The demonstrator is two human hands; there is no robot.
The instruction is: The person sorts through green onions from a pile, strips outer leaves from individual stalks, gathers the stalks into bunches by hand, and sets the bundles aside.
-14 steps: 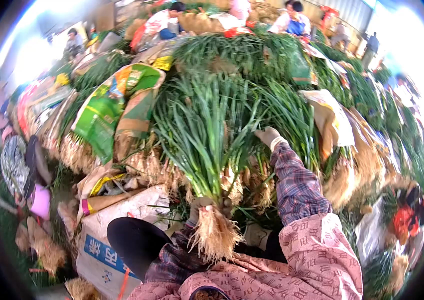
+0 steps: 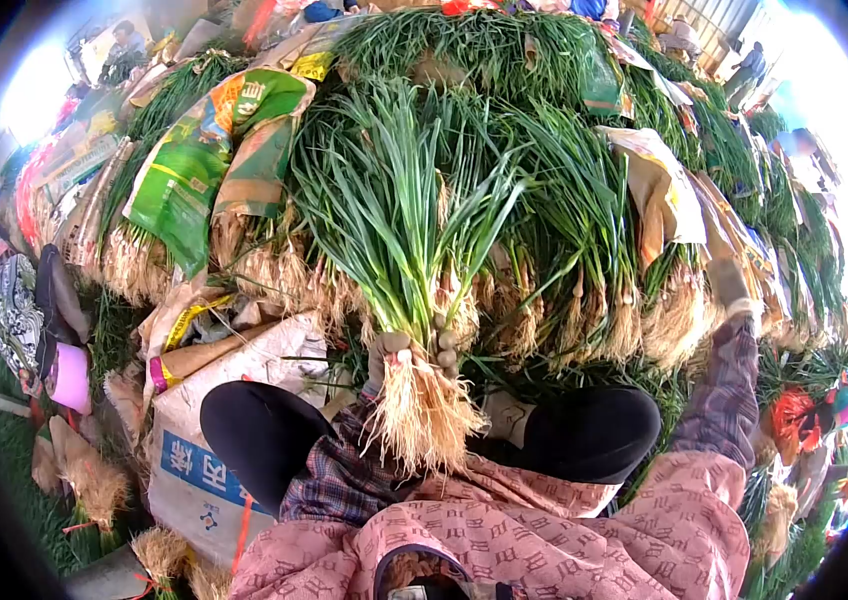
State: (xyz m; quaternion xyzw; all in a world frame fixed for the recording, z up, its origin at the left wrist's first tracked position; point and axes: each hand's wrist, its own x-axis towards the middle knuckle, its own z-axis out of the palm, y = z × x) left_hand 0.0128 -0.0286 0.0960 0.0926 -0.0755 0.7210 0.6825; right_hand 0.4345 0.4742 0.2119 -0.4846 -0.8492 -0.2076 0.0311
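My left hand (image 2: 390, 362), gloved and closed, grips a bunch of green onions (image 2: 422, 240) low on the stalks, just above the pale roots. The leaves fan upward and the roots hang over my lap. Out to the right, at the end of a plaid sleeve, my right hand (image 2: 729, 281) is stretched beside the root ends of other onions (image 2: 679, 318). It is blurred, and its fingers and anything in them cannot be made out.
Rows of onions (image 2: 584, 215) lie ahead, partly under a green sack (image 2: 179, 185) and a beige sack (image 2: 656, 195). A white sack (image 2: 229, 420) lies left of my black-clad knees (image 2: 589, 430). Other people (image 2: 126, 50) are farther back.
My right hand has moved from the leaves near the centre far out to the right. The bunch in my left hand has spread wider. The view has tipped down, showing both knees.
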